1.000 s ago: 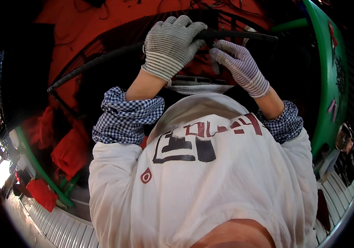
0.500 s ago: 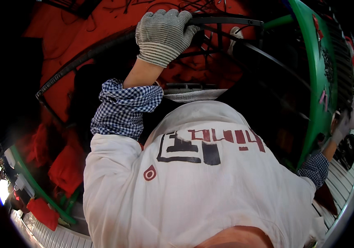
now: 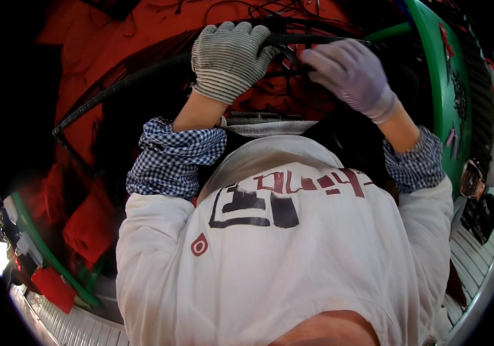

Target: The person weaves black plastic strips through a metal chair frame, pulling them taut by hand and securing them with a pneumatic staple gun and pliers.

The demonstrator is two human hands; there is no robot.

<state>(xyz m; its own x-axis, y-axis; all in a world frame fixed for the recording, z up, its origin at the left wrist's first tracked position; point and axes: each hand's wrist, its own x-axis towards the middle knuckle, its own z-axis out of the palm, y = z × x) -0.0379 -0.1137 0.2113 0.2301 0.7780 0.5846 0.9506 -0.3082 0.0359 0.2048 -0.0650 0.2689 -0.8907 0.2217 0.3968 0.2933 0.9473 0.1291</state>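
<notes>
My left hand point(image 3: 229, 60), in a striped knit glove, is closed over the top bar of a black frame point(image 3: 137, 75). The bar looks wrapped with a dark strip on its left part, and bends down at a corner on the far left. My right hand point(image 3: 353, 78), in a pale purplish glove, hovers just right of the left one, below the bar. Its fingers are bent together and blurred; what they hold, if anything, I cannot make out. A dark band point(image 3: 287, 53) curves between the two hands.
A green-edged table point(image 3: 440, 75) with small pink and red bits rises on the right. Beside it lie a black pouch point(image 3: 483, 216) and a dark-rimmed object point(image 3: 472, 180). Black strips litter the red floor point(image 3: 160, 34) ahead. Red cloth point(image 3: 91, 230) hangs at left.
My right hand has come from the far right, beyond the green table edge, in to the frame beside my left hand. The left hand keeps its grip on the bar.
</notes>
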